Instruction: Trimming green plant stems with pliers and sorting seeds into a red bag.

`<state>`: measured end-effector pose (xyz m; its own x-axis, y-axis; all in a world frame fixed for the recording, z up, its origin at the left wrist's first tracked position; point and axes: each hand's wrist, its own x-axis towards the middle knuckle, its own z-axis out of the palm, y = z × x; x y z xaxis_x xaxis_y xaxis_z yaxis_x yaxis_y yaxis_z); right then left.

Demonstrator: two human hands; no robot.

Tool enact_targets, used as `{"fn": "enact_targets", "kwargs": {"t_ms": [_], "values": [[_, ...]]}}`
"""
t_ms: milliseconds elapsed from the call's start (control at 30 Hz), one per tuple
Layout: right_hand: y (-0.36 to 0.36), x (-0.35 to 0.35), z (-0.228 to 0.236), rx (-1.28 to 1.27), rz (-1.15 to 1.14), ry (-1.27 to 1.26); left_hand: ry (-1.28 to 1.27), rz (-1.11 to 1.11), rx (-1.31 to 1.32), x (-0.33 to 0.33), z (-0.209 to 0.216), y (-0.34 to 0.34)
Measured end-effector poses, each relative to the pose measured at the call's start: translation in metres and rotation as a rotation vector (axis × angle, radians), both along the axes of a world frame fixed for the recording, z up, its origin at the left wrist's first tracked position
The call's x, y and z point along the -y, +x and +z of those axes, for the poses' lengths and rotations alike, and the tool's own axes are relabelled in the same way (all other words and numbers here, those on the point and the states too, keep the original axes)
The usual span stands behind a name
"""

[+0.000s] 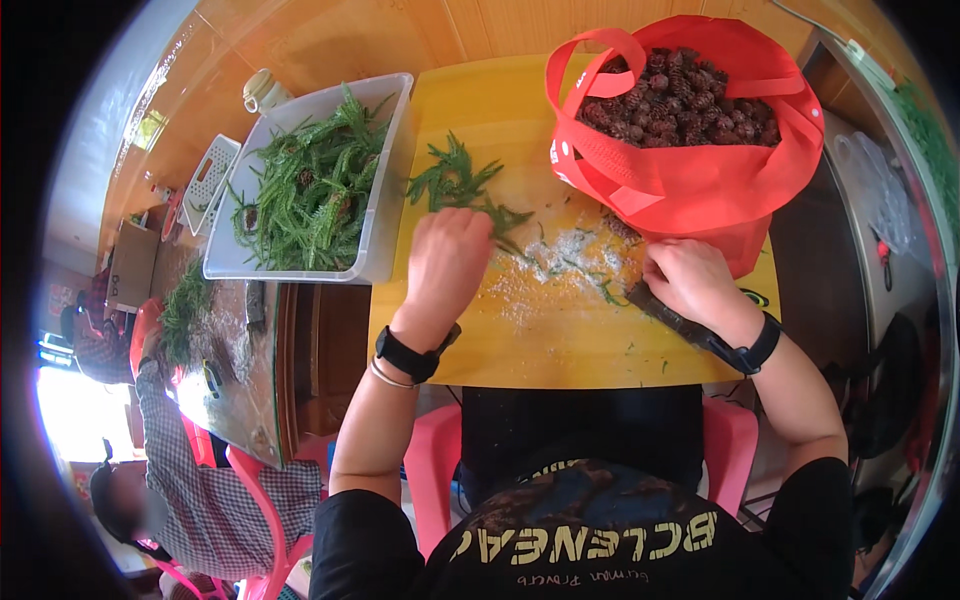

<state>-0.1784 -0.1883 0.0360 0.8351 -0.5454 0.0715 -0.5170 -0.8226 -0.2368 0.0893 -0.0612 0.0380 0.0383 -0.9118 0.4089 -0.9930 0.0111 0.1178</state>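
My left hand (452,255) is closed over the lower end of an artificial green pine sprig (455,180), whose needled branches fan out beyond the knuckles. My right hand (690,280) has its fingers pinched together beside the red bag; what they hold, if anything, is hidden. A dark, flat strip-like piece (668,315) lies beneath that hand and wrist. By its fingertips, at the bag's foot, sits a brown pine cone (620,226). White flakes (570,255) and bits of green are scattered between my hands on the yellow tabletop (480,350).
A red fabric bag (700,185) full of pine cones (680,100) stands at the back right. The clear plastic bin (385,215) at left holds green sprigs (310,190). Further left, a person in a checked shirt (225,510) works at another table (245,400) with greenery.
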Motion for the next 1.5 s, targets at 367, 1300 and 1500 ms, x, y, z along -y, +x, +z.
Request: {"fn": "enact_targets", "kwargs": {"t_ms": [367,1300,1500], "values": [[0.005,-0.004,0.012,0.292,0.01,0.072,0.145,-0.247,-0.01,0.043,-0.005,-0.077],[-0.006,-0.038,0.073,0.643,0.309,0.217,0.2,-0.538,-1.765,-0.005,0.003,-0.062],[0.011,-0.054,0.065,0.762,0.254,0.414,-0.002,-0.642,-2.046,-0.021,-0.016,-0.079]]}}
